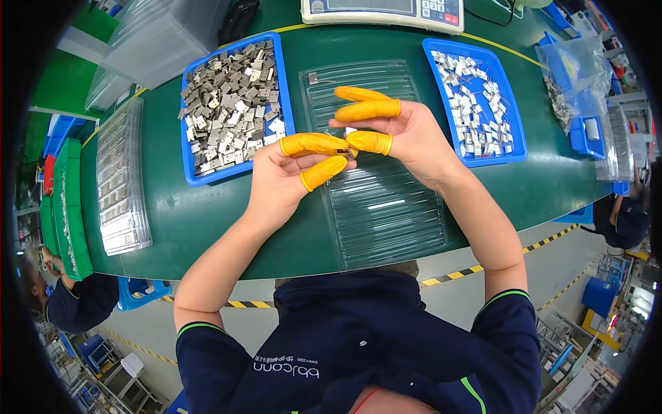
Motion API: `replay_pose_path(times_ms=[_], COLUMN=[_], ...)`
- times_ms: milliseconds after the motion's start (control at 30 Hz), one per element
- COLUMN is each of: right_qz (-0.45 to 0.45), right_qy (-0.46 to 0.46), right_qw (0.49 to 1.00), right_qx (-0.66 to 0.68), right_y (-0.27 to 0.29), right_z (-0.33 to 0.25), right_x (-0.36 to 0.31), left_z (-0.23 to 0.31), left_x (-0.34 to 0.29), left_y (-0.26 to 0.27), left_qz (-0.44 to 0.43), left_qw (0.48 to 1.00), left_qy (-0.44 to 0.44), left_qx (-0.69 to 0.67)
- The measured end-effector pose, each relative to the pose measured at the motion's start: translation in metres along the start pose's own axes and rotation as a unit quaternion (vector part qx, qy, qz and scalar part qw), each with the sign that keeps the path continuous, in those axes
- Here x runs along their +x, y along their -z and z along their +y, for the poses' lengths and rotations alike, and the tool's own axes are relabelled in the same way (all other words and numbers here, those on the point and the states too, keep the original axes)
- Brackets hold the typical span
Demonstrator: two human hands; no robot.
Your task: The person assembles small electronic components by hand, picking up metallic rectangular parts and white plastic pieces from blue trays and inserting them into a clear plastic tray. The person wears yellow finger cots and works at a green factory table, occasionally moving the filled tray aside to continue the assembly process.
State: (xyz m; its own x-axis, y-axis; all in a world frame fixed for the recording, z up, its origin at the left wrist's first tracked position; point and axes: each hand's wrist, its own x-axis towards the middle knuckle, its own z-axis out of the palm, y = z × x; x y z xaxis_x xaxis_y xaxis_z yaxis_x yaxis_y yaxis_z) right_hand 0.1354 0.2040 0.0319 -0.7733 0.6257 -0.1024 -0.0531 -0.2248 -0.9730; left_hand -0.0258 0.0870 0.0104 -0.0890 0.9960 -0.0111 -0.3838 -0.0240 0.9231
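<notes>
A: How many of each, with the clear tray [393, 234] as landmark?

B: Two bare hands, both above the tray's middle. Five yellow finger covers [367, 109]: two on the left hand [279, 183], three on the right hand [417, 134]. Two blue bins: one just left of the tray, the left bin [282, 76], heaped with metal shells [234, 103] past counting; one just right of it, the right bin [493, 159], scattered with white pieces [479, 103], again past counting. One scale [383, 19] beyond the tray's far edge. One loose part [313, 78] inside the tray's far left corner. Two co-workers: one well left of the tray [83, 300], one well right [629, 224].

A: Any writing?

B: Pale lettering on the navy shirt [386, 317], nearer than the tray's near edge and upside down in this view. Small markings on the scale's keys.

A: And in the hands?

B: Pinched between left thumb and forefinger: one small metal part [343, 152], above the tray's middle. Gripped at the right thumb tip, right beside that: one white bit [350, 130]. Right hand's other covered fingers stretched out toward the tray's left side.

A: Pointing which way?

B: Mostly hidden by fingertips. Visible edge running roughly left to right across the tray; true long axis and facing end impossible to tell.
</notes>
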Motion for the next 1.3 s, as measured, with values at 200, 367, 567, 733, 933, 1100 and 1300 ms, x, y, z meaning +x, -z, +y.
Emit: replay_pose_path(times_ms=[200,367,567,733,933,1100,1300], right_qz=[-0.019,0.043,0.086,0.087,0.098,0.056,0.062], right_qy=[-0.102,-0.020,-0.008,0.006,0.010,0.058,0.078], right_qw=[0.993,0.999,0.996,0.995,0.993,0.994,0.993], right_qx=[0.058,0.020,0.037,-0.038,-0.060,-0.072,-0.070], right_y=[-0.002,-0.008,-0.001,-0.001,-0.005,-0.012,-0.014], right_z=[0.008,0.006,0.013,0.013,0.011,0.019,0.022], right_x=[-0.002,-0.004,0.000,0.000,-0.003,-0.005,-0.005], left_z=[-0.002,-0.003,0.004,-0.003,-0.002,-0.003,-0.006], left_x=[0.001,0.004,0.002,0.004,0.004,0.002,0.003], left_y=[-0.001,0.001,0.004,0.004,0.003,0.005,0.003], left_qz=[0.004,-0.011,-0.017,0.029,0.089,0.079,0.088], left_qw=[1.000,1.000,0.996,0.999,0.994,0.996,0.990], left_qy=[-0.012,-0.006,0.070,0.002,-0.039,0.025,-0.039], left_qx=[-0.002,-0.025,-0.050,0.031,0.057,0.032,0.102])
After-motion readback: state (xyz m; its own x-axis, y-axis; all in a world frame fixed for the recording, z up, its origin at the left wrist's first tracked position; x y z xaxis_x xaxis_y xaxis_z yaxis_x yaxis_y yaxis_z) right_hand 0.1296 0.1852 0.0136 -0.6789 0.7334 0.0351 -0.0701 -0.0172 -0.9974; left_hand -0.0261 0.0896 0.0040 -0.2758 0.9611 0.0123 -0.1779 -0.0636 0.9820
